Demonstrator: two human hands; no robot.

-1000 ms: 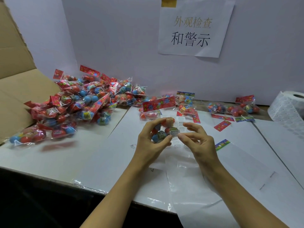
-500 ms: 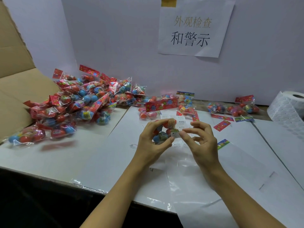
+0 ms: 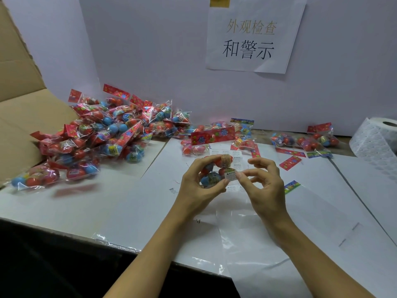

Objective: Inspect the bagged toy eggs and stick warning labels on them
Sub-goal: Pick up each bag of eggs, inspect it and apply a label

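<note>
White paper-covered table [image 3: 90,203] lies bare toward seven o'clock, while the left hand [image 3: 196,188] grips a clear bag of red and blue toy eggs [image 3: 214,172] and the right hand [image 3: 263,186] pinches a small white warning label [image 3: 230,175] against it at centre.

Left hand [image 3: 196,186] curled in grip, right hand [image 3: 263,186] seemingly pinching.

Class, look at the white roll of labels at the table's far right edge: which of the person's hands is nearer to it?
Right. The right hand is mid-table, between the left hand and the white roll of labels. The left hand is farther away, gripping the clear bag of toy eggs.
</note>
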